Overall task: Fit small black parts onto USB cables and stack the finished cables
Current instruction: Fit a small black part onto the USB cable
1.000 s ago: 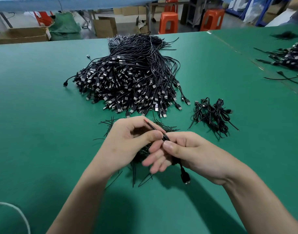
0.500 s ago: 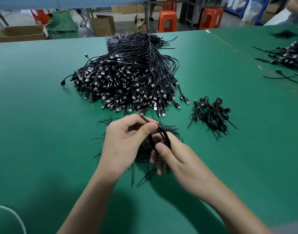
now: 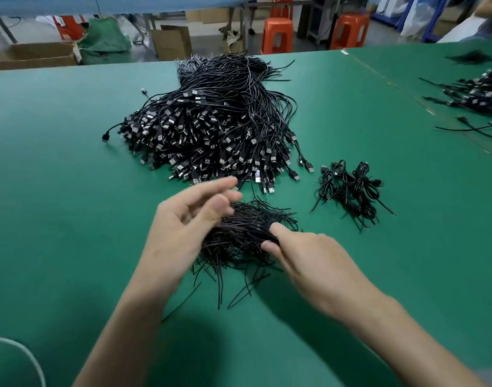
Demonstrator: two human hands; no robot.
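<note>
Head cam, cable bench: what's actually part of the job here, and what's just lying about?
Job:
- big USB cable pile
- thin black strips
- bundled cables
- dark bundle, pinched in right grip
- left grip, fingers relaxed

Lying about:
- orange stools
- cardboard boxes
- green sack
- neighbouring table's cables

Left hand [image 3: 189, 219] motion-blurred, fingertips smeared. Right hand [image 3: 309, 263] fingertips buried in pile of black strands [image 3: 247, 233]; grip unreadable. Second cable heap [image 3: 479, 93] blurred, cut by right edge. White cord [image 3: 21, 356] cut off bottom left. Forearms run off bottom.
</note>
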